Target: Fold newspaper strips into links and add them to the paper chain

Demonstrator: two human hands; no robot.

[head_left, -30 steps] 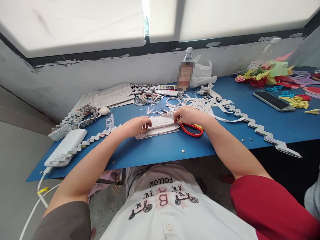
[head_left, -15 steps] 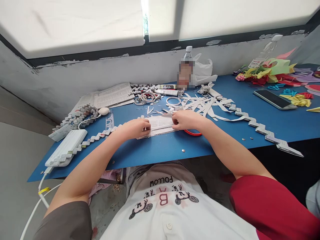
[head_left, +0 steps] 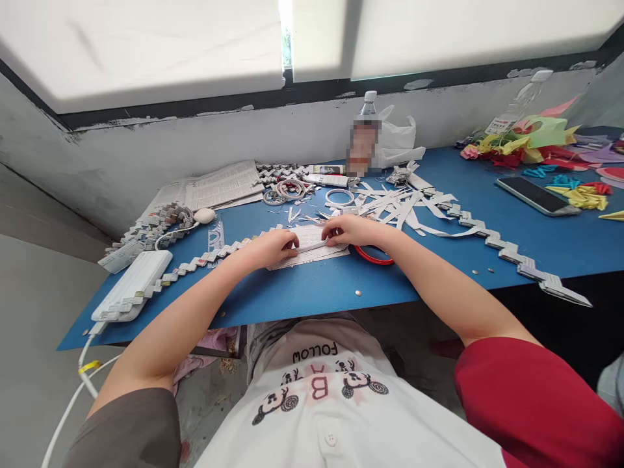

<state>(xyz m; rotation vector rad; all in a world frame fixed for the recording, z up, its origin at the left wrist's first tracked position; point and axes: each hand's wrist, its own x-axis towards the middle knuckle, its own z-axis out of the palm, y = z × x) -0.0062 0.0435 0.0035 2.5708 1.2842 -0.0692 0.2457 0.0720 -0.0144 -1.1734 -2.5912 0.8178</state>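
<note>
A narrow folded paper strip stretches between my hands, low over printed paper sheets on the blue table. At its left end, my left hand pinches it between thumb and fingers. My right hand is closed on the other end, its fingertips bent down at the sheets. Beside my right wrist lies a red loop, partly covered by the forearm. A zigzag chain of folded paper runs leftward from behind my left hand.
Loose white paper strips lie behind my right arm, with another folded chain to the right. A white power strip with a cable sits at left. A phone, a bottle and newspapers stand or lie farther back.
My right hand has shifted slightly left, closer to my left hand. The paper between them now shows as a narrow folded strip, and more of the red loop is visible.
</note>
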